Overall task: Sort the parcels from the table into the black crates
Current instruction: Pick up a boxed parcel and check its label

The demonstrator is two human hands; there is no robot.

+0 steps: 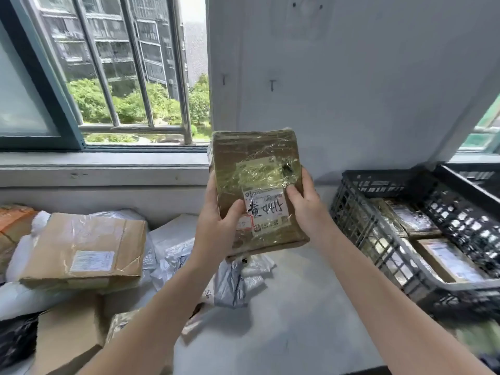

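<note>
A brown cardboard parcel (254,169), wrapped in shiny clear tape and bearing a white label with handwriting, is held upright in the air above the table. My left hand (216,220) grips its lower left edge, thumb across the front. My right hand (307,204) grips the right edge, thumb on the label. To the right stands a black crate (378,228) that holds several taped parcels. More parcels lie on the table at the left, among them a flat cardboard box (86,247) and white and grey plastic mailers (176,250).
A second black crate (470,182) sits behind the first at the far right. The pale table top (284,307) shows between the parcel pile and the crates. A window sill and barred window run along the back left; a white wall stands behind.
</note>
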